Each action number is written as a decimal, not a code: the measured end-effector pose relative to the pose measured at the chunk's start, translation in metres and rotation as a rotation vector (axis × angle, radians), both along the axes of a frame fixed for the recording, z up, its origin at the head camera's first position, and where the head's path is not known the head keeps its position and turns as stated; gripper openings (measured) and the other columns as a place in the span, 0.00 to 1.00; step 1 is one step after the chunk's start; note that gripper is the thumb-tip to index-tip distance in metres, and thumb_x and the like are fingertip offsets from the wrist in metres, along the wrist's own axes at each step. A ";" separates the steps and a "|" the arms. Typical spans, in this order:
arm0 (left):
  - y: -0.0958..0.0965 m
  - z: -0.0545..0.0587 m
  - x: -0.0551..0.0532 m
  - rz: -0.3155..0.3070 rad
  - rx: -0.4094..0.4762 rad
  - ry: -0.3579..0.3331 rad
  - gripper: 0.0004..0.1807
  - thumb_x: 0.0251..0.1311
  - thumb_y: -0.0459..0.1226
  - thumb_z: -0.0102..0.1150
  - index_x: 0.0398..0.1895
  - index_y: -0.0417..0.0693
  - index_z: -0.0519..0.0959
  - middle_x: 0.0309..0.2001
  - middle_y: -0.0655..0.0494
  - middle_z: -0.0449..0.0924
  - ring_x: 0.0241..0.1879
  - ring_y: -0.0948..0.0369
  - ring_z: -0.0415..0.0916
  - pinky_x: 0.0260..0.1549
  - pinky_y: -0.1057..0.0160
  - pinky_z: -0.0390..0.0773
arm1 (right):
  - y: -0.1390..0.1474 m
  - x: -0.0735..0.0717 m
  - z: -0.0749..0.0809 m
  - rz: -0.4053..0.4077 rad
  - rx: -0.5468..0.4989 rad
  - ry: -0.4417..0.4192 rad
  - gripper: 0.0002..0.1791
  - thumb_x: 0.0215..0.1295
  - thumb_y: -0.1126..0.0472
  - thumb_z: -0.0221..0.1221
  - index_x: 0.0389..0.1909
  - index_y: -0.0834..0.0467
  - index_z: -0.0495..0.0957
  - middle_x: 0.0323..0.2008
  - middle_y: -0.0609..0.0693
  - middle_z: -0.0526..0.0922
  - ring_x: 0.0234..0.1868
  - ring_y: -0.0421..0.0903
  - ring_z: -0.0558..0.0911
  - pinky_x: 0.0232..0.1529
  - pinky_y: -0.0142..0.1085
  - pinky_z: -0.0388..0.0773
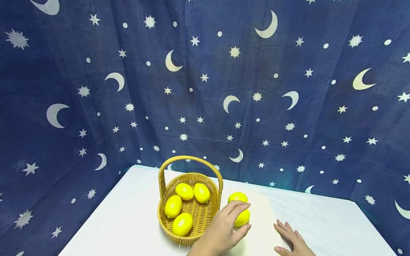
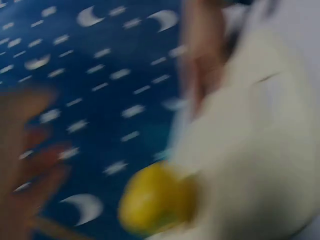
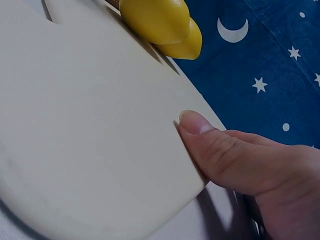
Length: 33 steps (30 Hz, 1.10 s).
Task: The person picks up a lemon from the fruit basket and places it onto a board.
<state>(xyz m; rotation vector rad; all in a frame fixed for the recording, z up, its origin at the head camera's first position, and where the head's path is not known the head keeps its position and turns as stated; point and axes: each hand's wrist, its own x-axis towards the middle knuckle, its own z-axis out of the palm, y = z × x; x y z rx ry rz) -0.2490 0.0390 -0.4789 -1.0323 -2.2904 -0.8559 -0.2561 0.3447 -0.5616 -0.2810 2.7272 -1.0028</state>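
Two yellow lemons, the nearer (image 1: 242,218) and the farther (image 1: 238,197), lie on a cream cutting board (image 1: 261,227). My left hand (image 1: 222,227) hovers between the basket and these lemons, its fingers spread apart from the thumb and partly covering the nearer lemon. Blurred in the left wrist view, that hand (image 2: 32,160) has a gap between it and a lemon (image 2: 150,200). My right hand (image 1: 294,241) is at the board's right edge with fingers extended. In the right wrist view, its thumb (image 3: 220,150) lies along the edge of the board (image 3: 100,125); the other fingers are mostly hidden.
Left of the board stands a round wicker basket (image 1: 200,217) with a tall arched handle (image 1: 189,157) and several lemons (image 1: 182,224) inside. A white cloth (image 1: 128,213) covers the table. Behind hangs a blue curtain (image 1: 205,106) with moons and stars.
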 end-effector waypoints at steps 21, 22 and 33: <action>-0.143 0.042 -0.016 0.164 -0.315 -0.726 0.28 0.46 0.38 0.72 0.55 0.47 0.78 0.48 0.53 0.80 0.47 0.55 0.75 0.48 0.50 0.76 | -0.001 0.004 0.002 0.008 -0.020 0.037 0.38 0.58 0.53 0.63 0.65 0.67 0.63 0.68 0.72 0.54 0.67 0.78 0.42 0.54 0.78 0.37; -0.143 0.041 -0.016 0.177 -0.326 -0.746 0.28 0.46 0.38 0.72 0.54 0.47 0.79 0.47 0.53 0.80 0.45 0.56 0.75 0.46 0.51 0.76 | -0.001 0.004 0.003 -0.001 -0.015 0.029 0.39 0.57 0.53 0.63 0.66 0.66 0.63 0.69 0.71 0.54 0.67 0.78 0.41 0.55 0.78 0.38; -0.131 0.033 -0.019 0.197 -0.427 -0.782 0.30 0.40 0.34 0.75 0.53 0.51 0.80 0.49 0.56 0.81 0.48 0.58 0.76 0.52 0.50 0.76 | -0.004 0.004 0.005 -0.032 -0.014 -0.012 0.40 0.57 0.51 0.64 0.66 0.67 0.62 0.69 0.72 0.53 0.68 0.77 0.39 0.56 0.77 0.33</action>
